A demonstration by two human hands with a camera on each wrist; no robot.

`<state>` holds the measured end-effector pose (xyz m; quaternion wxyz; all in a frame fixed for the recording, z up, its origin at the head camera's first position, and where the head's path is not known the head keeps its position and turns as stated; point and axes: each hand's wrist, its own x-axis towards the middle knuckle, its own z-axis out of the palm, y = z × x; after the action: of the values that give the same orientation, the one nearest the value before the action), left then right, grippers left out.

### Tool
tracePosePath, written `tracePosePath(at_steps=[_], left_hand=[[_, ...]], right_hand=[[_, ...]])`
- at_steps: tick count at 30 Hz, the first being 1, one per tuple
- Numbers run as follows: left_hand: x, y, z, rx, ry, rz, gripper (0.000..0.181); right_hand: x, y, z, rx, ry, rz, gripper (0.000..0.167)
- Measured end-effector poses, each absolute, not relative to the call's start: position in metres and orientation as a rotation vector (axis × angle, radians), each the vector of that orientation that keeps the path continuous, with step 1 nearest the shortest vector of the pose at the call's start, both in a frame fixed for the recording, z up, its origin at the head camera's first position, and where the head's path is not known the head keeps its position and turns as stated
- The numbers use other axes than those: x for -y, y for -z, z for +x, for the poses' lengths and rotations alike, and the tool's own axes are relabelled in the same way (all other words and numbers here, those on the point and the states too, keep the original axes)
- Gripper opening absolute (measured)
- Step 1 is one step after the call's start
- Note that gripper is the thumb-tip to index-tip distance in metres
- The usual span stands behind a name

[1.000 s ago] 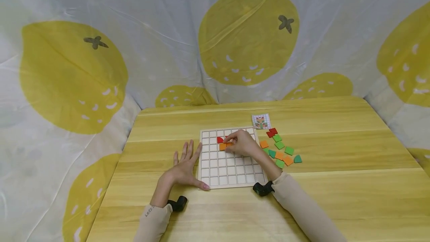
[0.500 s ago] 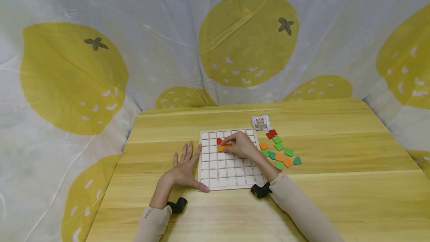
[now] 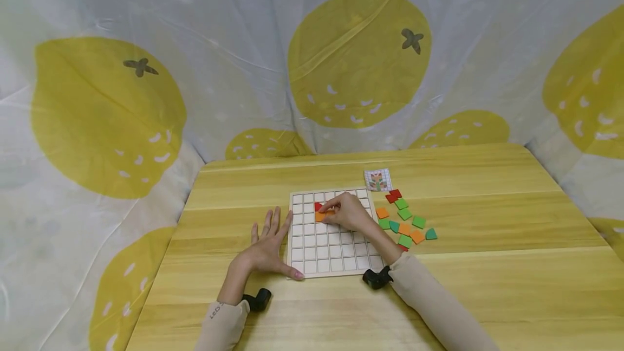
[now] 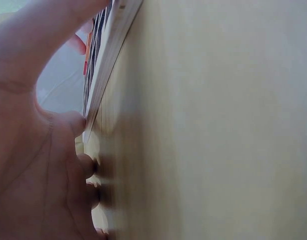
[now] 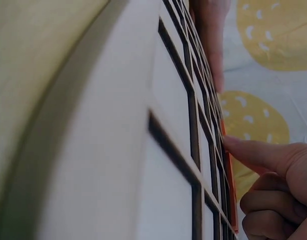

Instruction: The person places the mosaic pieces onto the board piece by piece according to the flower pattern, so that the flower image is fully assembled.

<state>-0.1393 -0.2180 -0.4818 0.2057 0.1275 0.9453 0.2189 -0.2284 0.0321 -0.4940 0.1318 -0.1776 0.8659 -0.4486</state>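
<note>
A wooden grid board [image 3: 310, 252] lies on the table, its square cells outlined in dark lines. Along its left edge rests my left hand [image 3: 265, 248], fingers spread, with the thumb at the near left corner. Over the upper middle of the board, my right hand [image 3: 348, 213] pinches an orange square tile [image 3: 319, 216] between thumb and index finger. Just above that tile sits a red tile [image 3: 318, 206] with a rounded corner. More orange shows beneath the fingers, partly hidden. In the right wrist view, the thumb [image 5: 258, 152] touches the orange tile row and the other fingers are curled.
Right of the board lie loose tiles: red tiles [image 3: 392, 198], green squares [image 3: 418, 221], orange squares [image 3: 416, 236] and dark green rounded pieces [image 3: 431, 234]. A printed pattern card [image 3: 378, 180] lies behind the board's far right corner. A lemon-print cloth [image 3: 361, 58] hangs behind the table.
My right hand and the orange tile have shifted slightly left, and the tile now lines up below the red one. The left hand stays in place. The head view has tilted a little.
</note>
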Motion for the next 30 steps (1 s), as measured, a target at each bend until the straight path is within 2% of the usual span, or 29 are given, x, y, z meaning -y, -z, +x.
tracePosePath(at_steps=[12, 30], left_hand=[[0.217, 0.483, -0.140, -2.633, -0.612, 0.360, 0.153], [0.219, 0.482, -0.139, -2.622, -0.642, 0.358, 0.152]], right_hand=[[-0.046, 0.493, -0.230, -2.498, 1.362, -0.517, 0.017], [-0.158, 0.484, -0.225, -2.539, 1.398, -0.367, 0.022]])
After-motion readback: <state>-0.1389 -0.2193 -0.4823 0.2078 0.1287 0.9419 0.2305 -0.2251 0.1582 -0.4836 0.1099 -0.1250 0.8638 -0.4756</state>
